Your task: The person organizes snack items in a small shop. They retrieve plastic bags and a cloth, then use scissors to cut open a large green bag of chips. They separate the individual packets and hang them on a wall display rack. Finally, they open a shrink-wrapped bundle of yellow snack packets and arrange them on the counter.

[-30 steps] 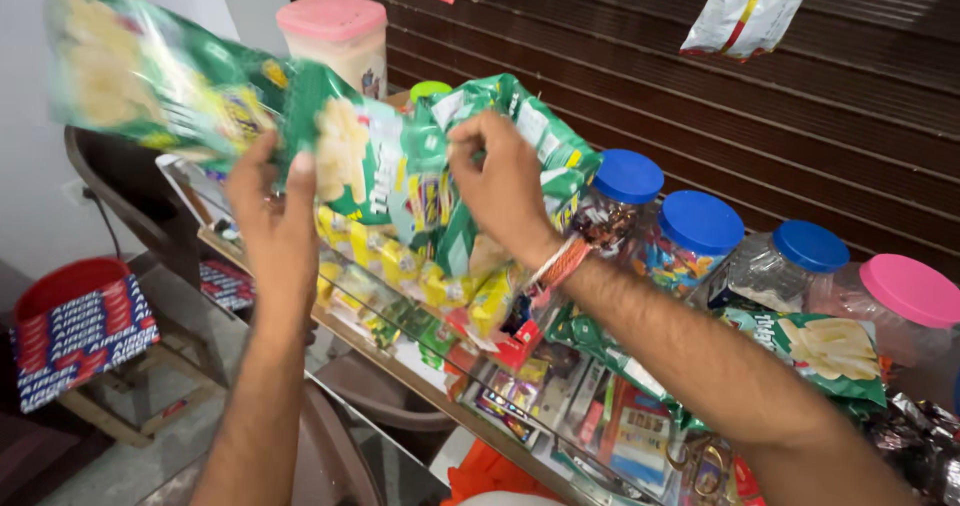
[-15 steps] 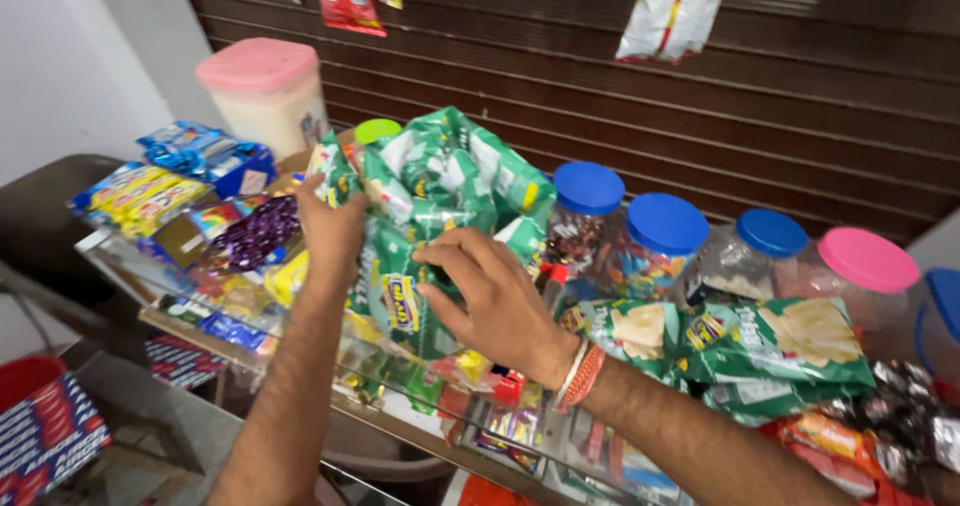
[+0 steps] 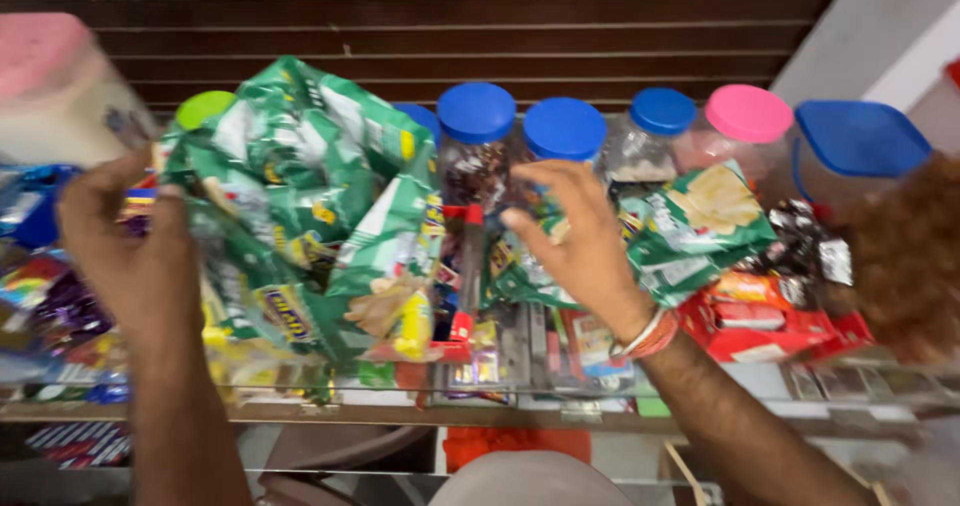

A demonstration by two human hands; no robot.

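Green snack packets gripped by left hand; right hand open beside

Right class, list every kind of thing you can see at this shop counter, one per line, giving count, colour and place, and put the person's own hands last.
Snack packets: a linked bunch, green, left of centre, heaped on the counter.
Round-lid jars: at least three blue lids, one pink, in a row at the back.
Square-lid tub: one, blue lid, far right.
Large tub: one, pink lid, back left, blurred.
Lid: one, light green, behind the bunch.
Loose packet: one, green, right of centre.
Boxes: red, front right.
Small sweets: many, mixed colours, far left.
Shutter: one, brown, behind everything.
Left hand: gripping the bunch's left edge.
Right hand: open, beside the bunch, holding nothing.
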